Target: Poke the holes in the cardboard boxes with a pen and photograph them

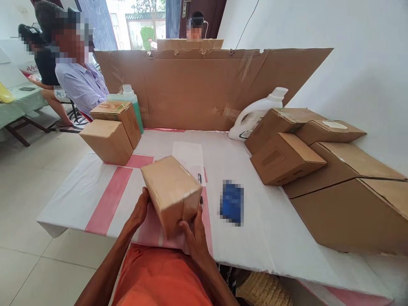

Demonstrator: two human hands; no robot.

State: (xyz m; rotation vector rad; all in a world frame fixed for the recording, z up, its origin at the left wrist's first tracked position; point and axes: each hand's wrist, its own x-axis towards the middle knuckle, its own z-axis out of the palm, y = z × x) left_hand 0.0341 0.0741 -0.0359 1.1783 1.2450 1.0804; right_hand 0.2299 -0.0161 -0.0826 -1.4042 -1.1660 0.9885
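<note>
I hold a small taped cardboard box [170,191] tilted above the near edge of the white table [270,225]. My left hand [140,210] grips its left lower side. My right hand [193,233] holds its near bottom corner. A black pen [200,187] lies on the table just behind the box, partly hidden by it. A white sheet of paper [189,155] lies farther back.
Two stacked boxes [111,131] and a green bottle [134,104] stand at back left. A white jug [255,117] and several larger boxes [318,157] fill the right side. A cardboard wall [207,85] closes the back. A blue blurred item [232,202] lies mid-table. People sit beyond.
</note>
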